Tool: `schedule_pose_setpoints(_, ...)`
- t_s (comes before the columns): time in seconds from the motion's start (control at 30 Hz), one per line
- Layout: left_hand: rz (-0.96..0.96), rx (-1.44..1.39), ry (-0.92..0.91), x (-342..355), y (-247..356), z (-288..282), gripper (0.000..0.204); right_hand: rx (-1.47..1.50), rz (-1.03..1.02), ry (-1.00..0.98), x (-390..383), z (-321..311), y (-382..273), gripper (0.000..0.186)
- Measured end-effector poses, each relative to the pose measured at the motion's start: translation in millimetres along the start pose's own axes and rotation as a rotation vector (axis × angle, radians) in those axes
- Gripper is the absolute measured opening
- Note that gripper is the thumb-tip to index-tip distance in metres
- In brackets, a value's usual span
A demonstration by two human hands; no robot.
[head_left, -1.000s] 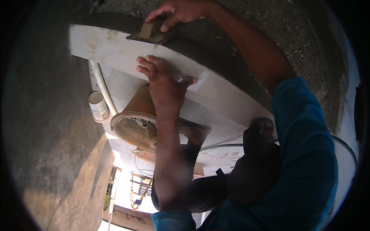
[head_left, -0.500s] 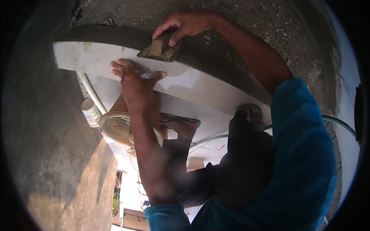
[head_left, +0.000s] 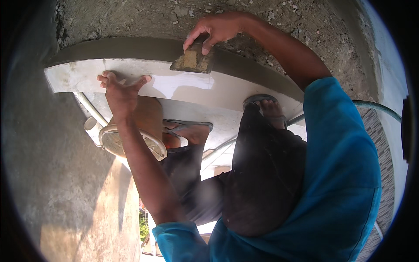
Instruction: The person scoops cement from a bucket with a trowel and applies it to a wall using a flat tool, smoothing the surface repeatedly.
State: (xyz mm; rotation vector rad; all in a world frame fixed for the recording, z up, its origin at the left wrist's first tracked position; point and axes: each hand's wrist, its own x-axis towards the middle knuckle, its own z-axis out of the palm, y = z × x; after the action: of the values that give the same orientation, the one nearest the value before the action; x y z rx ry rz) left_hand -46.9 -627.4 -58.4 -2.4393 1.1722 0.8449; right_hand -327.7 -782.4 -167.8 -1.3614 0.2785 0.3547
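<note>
My right hand (head_left: 206, 31) is closed on a flat trowel with a block-like grip (head_left: 190, 60), which rests on the dark strip of smooth mortar (head_left: 109, 48) at the outer edge of a long white board (head_left: 227, 89). My left hand (head_left: 122, 95) lies against the board's face toward its left part, fingers and thumb spread. Below that hand stands an orange-brown bucket (head_left: 149, 114) with a pale rim, partly hidden by my forearm.
Rough rubbly cement (head_left: 279, 17) lies beyond the strip. A white pipe (head_left: 89, 107) and small pail (head_left: 92, 129) sit at the left beside a grey concrete surface (head_left: 43, 166). My sandalled feet (head_left: 266, 109) are below the board; a green hose (head_left: 375, 106) runs at right.
The trowel in my right hand has moved rightward along the strip. My left hand has shifted left along the board, and the view has turned, showing more rubble.
</note>
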Motion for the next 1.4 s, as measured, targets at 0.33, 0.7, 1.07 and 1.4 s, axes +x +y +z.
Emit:
schedule_pose_setpoints(0.33,0.039,0.045,0.015,3.1,-6.8,3.2,0.140,-0.029,0.018,-0.035,-78.1,20.2,34.7,0.050)
schedule_pose_setpoints(0.7,0.052,0.053,0.022,7.4,-14.2,5.7,0.139,0.083,0.157,-0.047,-170.4,54.2,61.7,0.052)
schedule_pose_setpoints(1.07,0.064,0.092,0.024,10.1,-18.5,6.5,0.139,0.531,0.424,0.071,-293.9,84.7,100.8,0.059)
schedule_pose_setpoints(1.4,0.027,0.085,0.027,14.9,-25.7,9.4,0.139,0.618,0.643,0.316,-334.5,108.2,144.8,0.064)
